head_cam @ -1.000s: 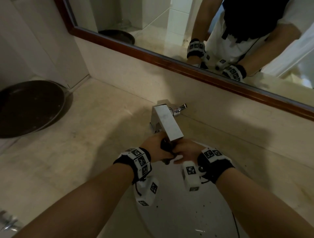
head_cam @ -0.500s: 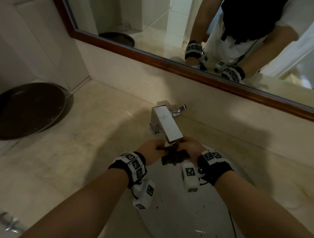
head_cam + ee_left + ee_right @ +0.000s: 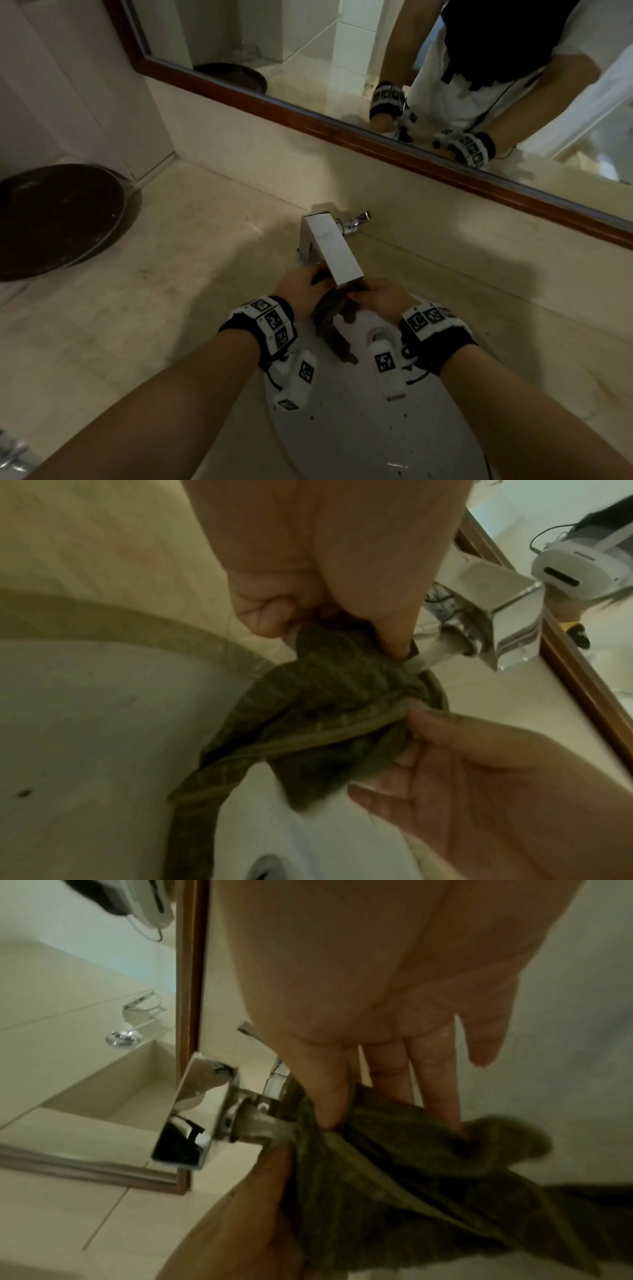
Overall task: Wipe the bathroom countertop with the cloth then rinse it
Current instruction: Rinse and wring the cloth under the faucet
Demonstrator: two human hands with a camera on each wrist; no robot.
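I see a beige stone counter [image 3: 144, 308] running under a wood-framed mirror [image 3: 342, 133], with pale wall panels at the left corner. The mirror shows my arms and wristbands. A dark round tray [image 3: 58, 219] sits on the counter at far left, well apart from the basin. The white sink [image 3: 342, 428] is set into the counter below a square chrome tap [image 3: 330, 246]; dark specks dot its bowl, and part of a drain opening shows in the left wrist view.

The cloth [image 3: 334, 317] is dark olive, held over the sink right under the tap's spout. Water runs from the spout onto it, seen in both wrist views. Its loose end hangs down into the bowl.

My left hand [image 3: 301, 287] grasps the cloth's left part, fingers curled around it with the thumb [image 3: 383, 607] pressing on top. My right hand [image 3: 382, 296] grasps the right part, pinching the hemmed edge between fingers [image 3: 435, 1080] and thumb. The two hands sit just beside each other, the cloth bunched between them.
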